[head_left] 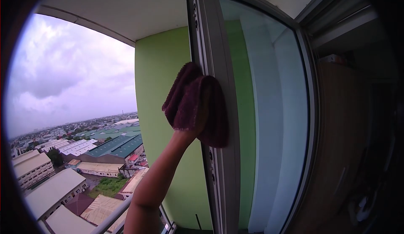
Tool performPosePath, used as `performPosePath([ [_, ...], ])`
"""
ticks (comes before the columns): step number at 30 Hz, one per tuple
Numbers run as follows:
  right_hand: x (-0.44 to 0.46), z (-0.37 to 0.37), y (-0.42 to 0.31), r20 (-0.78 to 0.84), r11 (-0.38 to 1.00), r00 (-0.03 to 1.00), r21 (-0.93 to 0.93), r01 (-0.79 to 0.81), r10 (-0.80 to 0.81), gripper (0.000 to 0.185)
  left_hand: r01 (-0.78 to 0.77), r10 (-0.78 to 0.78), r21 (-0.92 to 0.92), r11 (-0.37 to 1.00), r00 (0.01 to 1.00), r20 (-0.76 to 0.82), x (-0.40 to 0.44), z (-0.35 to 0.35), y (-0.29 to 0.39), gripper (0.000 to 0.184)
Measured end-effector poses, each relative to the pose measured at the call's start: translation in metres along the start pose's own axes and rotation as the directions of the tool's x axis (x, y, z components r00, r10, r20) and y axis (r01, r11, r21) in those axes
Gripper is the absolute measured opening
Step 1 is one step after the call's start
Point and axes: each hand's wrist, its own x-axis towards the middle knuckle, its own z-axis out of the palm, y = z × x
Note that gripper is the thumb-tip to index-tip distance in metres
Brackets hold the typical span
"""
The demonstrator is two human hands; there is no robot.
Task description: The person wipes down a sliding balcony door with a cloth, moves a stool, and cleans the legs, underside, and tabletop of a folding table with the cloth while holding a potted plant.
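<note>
A dark maroon cloth (184,101) is draped around the edge of a grey-framed glass door (229,171). My left hand (203,118) grips the cloth against the door frame, at about the middle of the view. Folds of the cloth hide most of the fingers; the wrist and forearm rise to it from the bottom of the view. One part of the cloth hangs to the left of the frame's edge, and another lies over the face of the frame. Metal lock fittings (195,13) show along the door's narrow edge. My right hand is out of view.
Behind the door stands a green wall (164,74). A metal railing (113,218) runs along the lower left, with rooftops (113,145) far below under a cloudy sky. On the right, a dark room holds a brown wooden cabinet (336,120).
</note>
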Motion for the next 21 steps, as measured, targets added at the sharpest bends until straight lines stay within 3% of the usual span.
performPosePath([
  [1, -0.002, -0.001, 0.001, 0.004, 1.000, 1.000, 0.000, -0.004, 0.004, 0.038, -0.117, 0.109, 0.173, 0.978, 0.993, 0.053, -0.026, 0.000, -0.001, 0.040],
  [3, -0.003, -0.003, 0.002, 0.007, 1.000, 1.000, -0.003, -0.013, 0.013, 0.038, -0.067, 0.068, -0.133, 0.989, 0.998, 0.001, -0.076, 0.005, 0.002, 0.041],
  [5, -0.005, -0.004, 0.005, 0.013, 1.000, 1.000, -0.005, -0.022, 0.022, 0.038, 0.014, 0.014, -0.292, 0.956, 0.996, 0.093, -0.116, 0.000, 0.010, 0.049],
  [9, -0.007, -0.002, 0.012, 0.030, 0.999, 0.999, -0.008, -0.038, 0.038, 0.037, -0.022, 0.075, -0.277, 0.961, 0.980, 0.182, -0.156, -0.029, 0.037, 0.052],
  [10, -0.007, -0.002, 0.013, 0.035, 0.999, 0.998, -0.010, -0.044, 0.045, 0.037, 0.153, -0.030, -0.367, 0.917, 0.948, 0.318, -0.162, -0.033, 0.041, 0.054],
  [12, -0.010, -0.004, 0.014, 0.039, 0.998, 0.998, -0.009, -0.055, 0.055, 0.037, 0.338, -0.122, -0.432, 0.836, 0.883, 0.454, -0.162, -0.044, 0.041, 0.055],
  [14, -0.013, -0.006, 0.016, 0.041, 0.998, 0.997, -0.011, -0.064, 0.064, 0.037, 0.357, 0.013, -0.507, 0.785, 0.808, 0.589, -0.151, -0.058, 0.027, 0.052],
  [15, -0.013, -0.006, 0.016, 0.042, 0.997, 0.997, -0.016, -0.069, 0.070, 0.037, 0.357, 0.010, -0.513, 0.780, 0.814, 0.581, -0.150, -0.056, 0.025, 0.052],
  [17, -0.016, -0.009, 0.016, 0.042, 0.997, 0.996, -0.015, -0.076, 0.077, 0.037, 0.633, -0.236, -0.738, 0.233, 0.774, 0.588, -0.146, -0.050, 0.020, 0.052],
  [19, -0.018, -0.009, 0.018, 0.046, 0.996, 0.995, -0.018, -0.086, 0.087, 0.037, 0.420, -0.151, -0.636, 0.648, 0.889, 0.433, -0.125, -0.049, 0.032, 0.055],
  [21, -0.021, -0.008, 0.018, 0.053, 0.995, 0.994, -0.017, -0.096, 0.097, 0.037, 0.184, -0.065, -0.500, 0.846, 0.967, 0.246, -0.110, -0.038, 0.042, 0.056],
])
